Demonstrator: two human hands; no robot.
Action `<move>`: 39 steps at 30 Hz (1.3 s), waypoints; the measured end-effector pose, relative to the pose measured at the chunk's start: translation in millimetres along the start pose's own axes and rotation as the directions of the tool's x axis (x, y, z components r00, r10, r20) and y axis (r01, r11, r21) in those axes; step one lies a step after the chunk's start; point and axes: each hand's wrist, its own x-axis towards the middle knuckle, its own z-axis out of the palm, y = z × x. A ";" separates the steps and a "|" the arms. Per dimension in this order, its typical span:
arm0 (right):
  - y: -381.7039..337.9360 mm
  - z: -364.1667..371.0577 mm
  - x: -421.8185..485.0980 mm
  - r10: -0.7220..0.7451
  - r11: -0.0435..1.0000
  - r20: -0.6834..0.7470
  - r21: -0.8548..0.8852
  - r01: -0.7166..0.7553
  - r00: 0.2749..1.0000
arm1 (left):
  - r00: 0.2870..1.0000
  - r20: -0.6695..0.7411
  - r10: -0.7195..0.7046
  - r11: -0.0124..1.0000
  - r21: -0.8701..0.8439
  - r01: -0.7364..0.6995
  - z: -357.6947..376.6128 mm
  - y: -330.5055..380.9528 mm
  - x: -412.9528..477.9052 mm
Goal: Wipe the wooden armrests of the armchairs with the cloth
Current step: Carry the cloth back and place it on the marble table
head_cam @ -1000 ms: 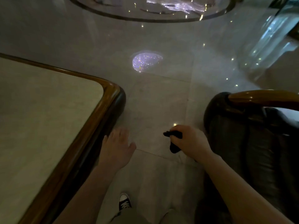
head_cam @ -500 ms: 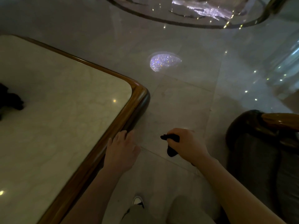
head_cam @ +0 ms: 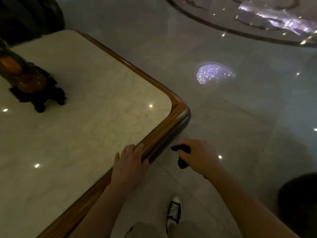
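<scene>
Cloth [head_cam: 182, 156] bunched inside right hand [head_cam: 199, 156] grip, ends protruding

A pale marble-topped table with a rounded brown wooden rim [head_cam: 178, 107] fills the left of the frame; a dark carved ornament with amber parts [head_cam: 32, 83] stands on it at upper left; glossy grey stone floor [head_cam: 240, 117] covers the right, a black-and-white sneaker [head_cam: 174, 210] planted at bottom centre.

Dim room, glossy grey tiled floor [head_cam: 240, 134] reflecting lights, wood-edged marble table [head_cam: 178, 110], dark ornament [head_cam: 32, 83]
</scene>
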 end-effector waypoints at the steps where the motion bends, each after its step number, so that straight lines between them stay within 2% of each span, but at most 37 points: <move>1: 0.4 -2.2 14.8 -0.022 1.000 0.013 -0.014 0.022 1.000 | 1.000 0.001 -0.025 1.000 0.007 0.025 -0.4 -1.1 7.7; 7: 2.4 4.0 94.6 -0.119 0.989 0.121 -0.071 0.128 0.986 | 0.986 -0.015 -0.165 0.986 -0.017 0.165 0.1 -18.2 45.5; 12: -9.8 26.7 151.3 -0.137 0.980 0.253 -0.104 0.167 0.958 | 0.969 -0.020 -0.247 0.969 -0.024 0.247 8.4 -50.1 80.1; 21: -53.2 97.7 248.0 -0.070 0.979 0.354 -0.157 0.133 0.933 | 0.966 0.021 -0.257 0.966 -0.019 0.257 31.5 -139.0 162.3; 27: -48.6 166.1 321.0 -0.052 0.966 0.423 -0.209 0.153 0.905 | 0.956 0.106 -0.273 0.961 -0.016 0.276 87.6 -192.0 232.3; 33: -29.2 237.4 403.8 -0.116 0.960 0.413 -0.187 0.209 0.903 | 0.938 0.145 -0.316 0.949 0.037 0.314 157.7 -222.9 298.0; 39: -7.7 293.1 461.2 -0.197 0.952 0.307 -0.167 0.256 0.931 | 0.935 0.030 -0.354 0.935 0.051 0.352 207.9 -238.8 342.1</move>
